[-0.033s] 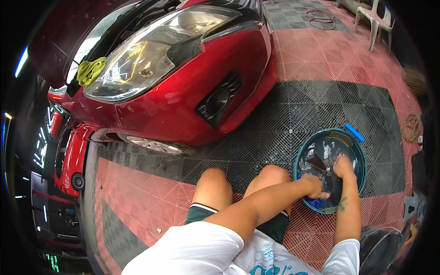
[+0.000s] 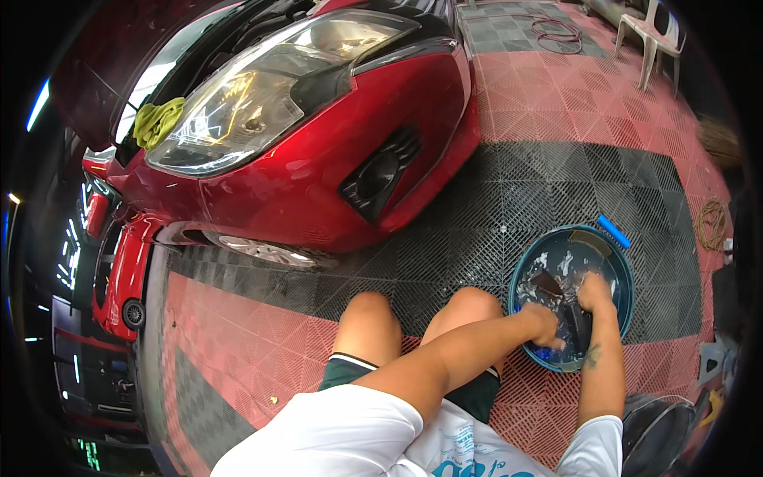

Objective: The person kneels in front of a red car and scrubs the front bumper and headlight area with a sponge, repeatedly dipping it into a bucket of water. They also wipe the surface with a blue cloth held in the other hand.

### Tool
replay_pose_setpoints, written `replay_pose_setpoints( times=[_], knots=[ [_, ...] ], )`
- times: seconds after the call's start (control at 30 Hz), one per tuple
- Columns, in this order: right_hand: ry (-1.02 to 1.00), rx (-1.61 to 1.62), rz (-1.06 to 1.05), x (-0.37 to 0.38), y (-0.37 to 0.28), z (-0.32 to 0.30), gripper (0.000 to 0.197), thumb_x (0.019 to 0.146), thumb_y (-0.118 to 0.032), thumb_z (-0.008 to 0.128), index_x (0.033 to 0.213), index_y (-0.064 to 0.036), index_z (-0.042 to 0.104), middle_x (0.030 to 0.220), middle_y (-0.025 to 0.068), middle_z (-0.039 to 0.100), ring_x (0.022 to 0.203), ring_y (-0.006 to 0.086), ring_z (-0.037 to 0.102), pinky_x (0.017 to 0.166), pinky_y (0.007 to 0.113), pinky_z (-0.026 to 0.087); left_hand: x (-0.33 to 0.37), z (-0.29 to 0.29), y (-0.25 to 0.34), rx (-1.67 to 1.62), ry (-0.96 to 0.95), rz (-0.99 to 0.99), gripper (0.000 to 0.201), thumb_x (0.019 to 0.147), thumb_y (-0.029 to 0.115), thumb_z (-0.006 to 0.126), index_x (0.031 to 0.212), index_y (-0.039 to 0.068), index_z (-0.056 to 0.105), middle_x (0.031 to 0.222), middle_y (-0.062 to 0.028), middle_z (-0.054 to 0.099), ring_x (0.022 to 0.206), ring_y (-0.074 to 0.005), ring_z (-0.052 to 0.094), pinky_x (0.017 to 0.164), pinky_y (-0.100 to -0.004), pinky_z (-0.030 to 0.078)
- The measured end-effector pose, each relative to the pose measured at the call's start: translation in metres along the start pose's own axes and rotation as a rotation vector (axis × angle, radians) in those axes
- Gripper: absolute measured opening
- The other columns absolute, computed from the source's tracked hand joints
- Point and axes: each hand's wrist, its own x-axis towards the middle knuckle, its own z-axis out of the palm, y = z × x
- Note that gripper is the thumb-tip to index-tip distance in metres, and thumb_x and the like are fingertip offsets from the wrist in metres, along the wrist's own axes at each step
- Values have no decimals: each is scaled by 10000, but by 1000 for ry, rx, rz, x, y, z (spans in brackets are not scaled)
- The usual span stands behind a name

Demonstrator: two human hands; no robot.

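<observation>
A round blue basin (image 2: 629, 306) of water sits on the floor to my right, and both my hands are inside it. My left hand (image 2: 544, 324) is closed over its left part, with bright blue (image 2: 548, 352) showing beside its fingers; what it grips is hidden. My right hand (image 2: 592, 292) reaches down at the right side, fingers curled, their tips hard to make out. Close to both hands is a dark flat piece (image 2: 579, 324). A dark brown flat piece (image 2: 548, 284), resembling sandpaper, lies between the hands toward the far side.
A blue block (image 2: 613, 231) lies by the basin's far rim. The red car's bumper (image 2: 318, 191) and cloudy headlight (image 2: 254, 111) stand ahead left, with a green cloth (image 2: 157, 124) beside the lamp. A black round container (image 2: 658, 433) is near right; a plastic chair (image 2: 650, 44) stands far right.
My left hand has shifted slightly, its fingers lower in the basin. The dark flat piece between my hands shows more clearly, and the brown piece has moved a little.
</observation>
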Motion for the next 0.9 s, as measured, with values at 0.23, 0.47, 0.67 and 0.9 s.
replay_pose_setpoints(
  times=[0.23,0.47,0.67,0.9],
  knots=[
    [-28,19,-83,-9,-10,-13,546,993,-177,569,1538,-153,573,1371,277,672,1282,452,632,1106,512,493,-7,-21,16,244,-154,18,748,842,653,787,1364,118,750,1447,-73,698,1338,-300,655,1091,-448,525],
    [-94,4,33,-5,-11,-15,451,951,-173,596,1388,-136,699,1263,286,715,1209,463,667,1063,520,521,-19,-41,21,262,-160,-17,783,793,659,804,1379,144,744,1440,-57,703,1335,-267,659,1074,-445,532],
    [15,66,-53,-10,-8,-10,433,907,-67,589,1306,-136,744,1201,285,730,1132,466,697,1009,541,543,-26,-38,18,169,-123,-63,802,786,668,798,1367,116,746,1424,-77,712,1312,-288,672,1060,-443,536],
    [-46,50,-11,-17,-30,-20,336,903,-78,595,1175,13,770,1176,297,734,1138,467,699,1004,529,547,21,-6,-11,40,-286,117,745,796,553,816,1301,8,760,1407,-175,706,1282,-352,673,1047,-462,545]
  ],
)
